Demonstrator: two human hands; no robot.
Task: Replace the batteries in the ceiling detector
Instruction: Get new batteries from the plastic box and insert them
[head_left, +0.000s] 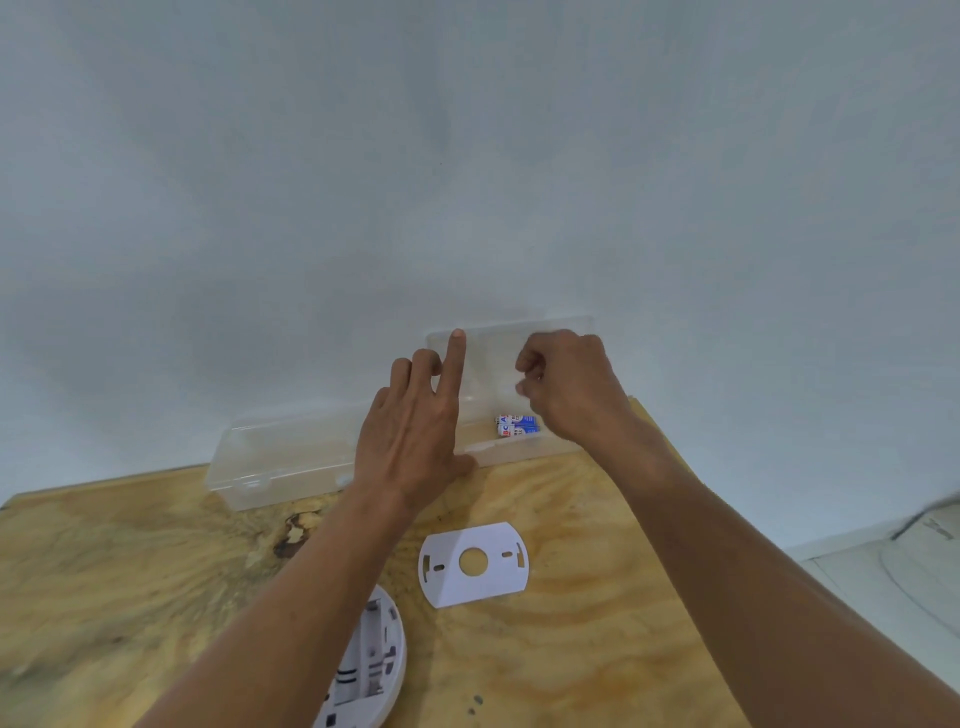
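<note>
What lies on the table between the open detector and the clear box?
In the head view, the white mounting plate lies between detector and box; the left forearm also crosses above that stretch.

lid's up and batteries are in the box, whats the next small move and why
Probably lower the right hand into the box and pinch one battery. The left hand is propping the lid open with one finger, the right hovers just above the two batteries with curled fingers holding nothing visible, and the detector lies open on the table with its battery bay showing.
</note>
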